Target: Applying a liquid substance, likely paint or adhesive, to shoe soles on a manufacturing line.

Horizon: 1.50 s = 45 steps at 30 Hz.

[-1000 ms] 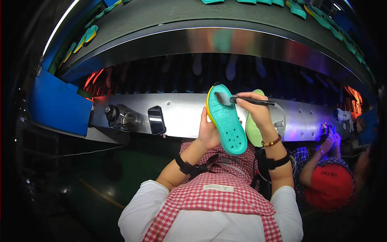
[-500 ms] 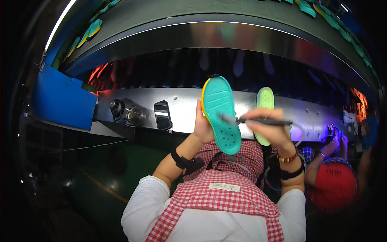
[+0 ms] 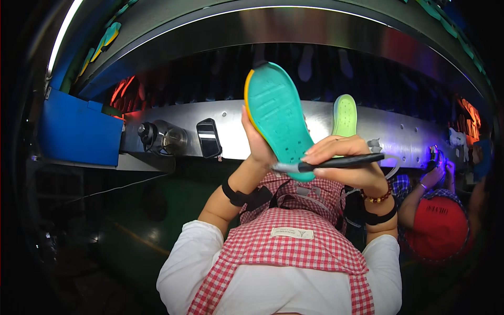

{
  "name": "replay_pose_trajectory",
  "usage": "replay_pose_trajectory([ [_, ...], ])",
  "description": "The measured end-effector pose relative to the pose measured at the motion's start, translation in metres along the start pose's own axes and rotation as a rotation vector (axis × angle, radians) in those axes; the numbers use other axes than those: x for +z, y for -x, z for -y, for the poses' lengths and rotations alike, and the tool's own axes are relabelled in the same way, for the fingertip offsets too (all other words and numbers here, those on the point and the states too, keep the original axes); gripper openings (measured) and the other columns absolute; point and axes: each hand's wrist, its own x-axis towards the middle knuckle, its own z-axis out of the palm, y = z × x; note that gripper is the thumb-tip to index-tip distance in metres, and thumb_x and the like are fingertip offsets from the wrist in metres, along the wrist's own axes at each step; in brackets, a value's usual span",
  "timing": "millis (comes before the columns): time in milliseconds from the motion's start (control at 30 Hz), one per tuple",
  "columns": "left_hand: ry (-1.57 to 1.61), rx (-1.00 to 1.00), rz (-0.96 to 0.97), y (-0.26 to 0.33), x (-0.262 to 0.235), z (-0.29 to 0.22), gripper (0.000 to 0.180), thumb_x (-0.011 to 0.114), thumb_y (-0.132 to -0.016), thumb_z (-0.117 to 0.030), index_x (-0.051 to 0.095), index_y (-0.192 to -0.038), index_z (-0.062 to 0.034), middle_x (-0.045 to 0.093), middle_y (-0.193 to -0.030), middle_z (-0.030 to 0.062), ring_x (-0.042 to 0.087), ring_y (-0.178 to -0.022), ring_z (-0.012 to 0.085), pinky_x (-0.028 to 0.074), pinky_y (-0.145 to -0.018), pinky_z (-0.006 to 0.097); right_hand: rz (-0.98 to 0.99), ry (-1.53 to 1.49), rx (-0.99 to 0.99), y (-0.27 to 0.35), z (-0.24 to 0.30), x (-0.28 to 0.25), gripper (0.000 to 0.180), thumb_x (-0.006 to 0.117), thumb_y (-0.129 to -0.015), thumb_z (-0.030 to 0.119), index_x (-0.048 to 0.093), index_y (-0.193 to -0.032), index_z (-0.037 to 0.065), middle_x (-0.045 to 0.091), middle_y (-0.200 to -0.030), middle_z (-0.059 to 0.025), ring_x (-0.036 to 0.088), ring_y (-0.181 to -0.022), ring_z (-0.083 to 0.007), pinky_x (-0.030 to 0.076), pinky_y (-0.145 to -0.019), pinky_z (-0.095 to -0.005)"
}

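**Black-handled brush (image 3: 346,160) crosses teal sole's (image 3: 275,113) lower end**

The left hand (image 3: 258,146) holds the teal sole raised near the view's centre, slightly toward one o'clock. The right hand (image 3: 353,146) grips the brush, bristles (image 3: 286,167) toward nine o'clock; I cannot tell whether they touch the sole. From the teal sole, a pale green sole (image 3: 345,118) shows at three o'clock, a phone (image 3: 209,138) lies near nine on the metal bench (image 3: 230,126), and a co-worker's red cap (image 3: 438,223) appears at four.

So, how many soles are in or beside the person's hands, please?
2: the teal sole in the left hand, and the pale green sole beyond the right hand, which partly hides it.
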Motion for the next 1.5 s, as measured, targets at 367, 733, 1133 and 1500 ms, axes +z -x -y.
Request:
replay_pose_trajectory([
  [367,0.004,0.321,-0.064,-0.006,0.024,-0.019,0.086,0.011,-0.076,-0.073,0.05,-0.109,-0.0035,0.058,-0.086,0.0178,0.059,-0.071,0.029,0.049,-0.065,0.04,-0.311,-0.121,0.069,0.016,-0.017,-0.007,0.02,0.065,-0.068,-0.004,0.064,-0.087,0.0,0.064,-0.089,-0.0122,0.061,-0.086,-0.0227,0.048,-0.08,-0.0308],
  [733,-0.132,0.33,-0.15,-0.008,0.021,-0.024,0.087,0.015,-0.075,-0.075,0.046,-0.115,-0.0044,0.055,-0.097,0.0192,0.056,-0.078,0.0304,0.047,-0.069,0.042,-0.237,-0.14,0.124,0.022,-0.021,-0.003,0.023,0.067,-0.067,-0.005,0.064,-0.09,-0.001,0.063,-0.094,-0.014,0.059,-0.091,-0.0217,0.046,-0.082,-0.0306],
  [1133,0.038,0.055,0.016,0.017,0.02,0.008,0.061,0.028,-0.088,-0.048,0.035,-0.128,-0.0017,0.048,-0.119,0.0191,0.052,-0.104,0.032,0.041,-0.09,0.044,-0.456,-0.666,0.283,0.02,-0.032,0.018,0.018,0.059,-0.076,-0.001,0.059,-0.094,-0.004,0.063,-0.094,-0.0151,0.06,-0.09,-0.018,0.047,-0.081,-0.0281],
  [1500,-0.197,-0.424,0.166,0.006,0.005,-0.022,0.046,0.045,-0.086,-0.026,0.04,-0.122,0.0029,0.056,-0.106,0.0148,0.058,-0.093,0.0192,0.047,-0.082,0.03,0.128,0.032,0.046,0.019,0.002,-0.008,0.021,0.066,-0.071,-0.001,0.063,-0.092,0.001,0.064,-0.092,-0.0132,0.063,-0.087,-0.0233,0.049,-0.078,-0.0296],
])
